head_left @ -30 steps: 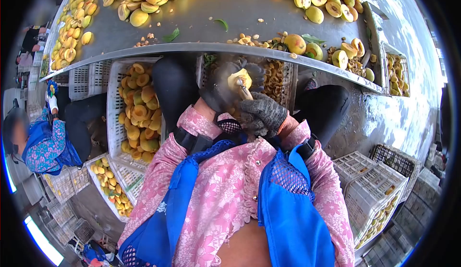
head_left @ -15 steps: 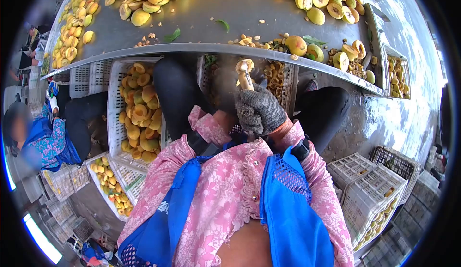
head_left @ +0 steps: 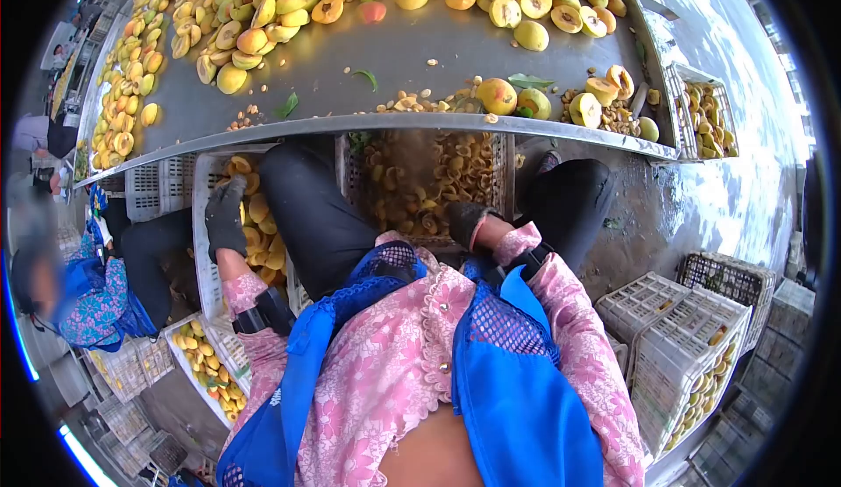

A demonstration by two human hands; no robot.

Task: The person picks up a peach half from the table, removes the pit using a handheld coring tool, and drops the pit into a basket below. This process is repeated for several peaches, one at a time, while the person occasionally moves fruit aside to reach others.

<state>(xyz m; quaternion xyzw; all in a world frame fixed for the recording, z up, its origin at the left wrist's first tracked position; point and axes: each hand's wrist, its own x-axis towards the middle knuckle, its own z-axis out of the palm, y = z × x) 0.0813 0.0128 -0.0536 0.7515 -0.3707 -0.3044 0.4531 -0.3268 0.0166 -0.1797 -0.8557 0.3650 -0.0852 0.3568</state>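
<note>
My left hand (head_left: 226, 217), in a dark grey glove, is over the white crate (head_left: 207, 268) on the left, its fingers stretched toward the halved yellow peaches (head_left: 256, 237) inside. My right hand (head_left: 469, 222), also gloved, is curled low at the near right side of a crate (head_left: 501, 158) between my knees. Brownish peach scraps (head_left: 447, 172) fill that crate. What the right hand grips is hidden from view. Above it, on the metal table (head_left: 333, 67), lie whole peaches (head_left: 497, 96), peach halves (head_left: 585, 110) and loose pits (head_left: 412, 102).
The table's front edge (head_left: 368, 121) runs across above my knees. Stacked white crates (head_left: 670, 312) and a dark crate (head_left: 723, 281) stand at right. Another fruit crate (head_left: 705, 119) stands beyond the table's end. A co-worker (head_left: 96, 285) sits at left beside a peach crate (head_left: 206, 360).
My left hand has moved left, from the middle to over the left crate. My right hand has lowered toward the middle crate; its wooden-handled tool with fruit on the tip no longer shows.
</note>
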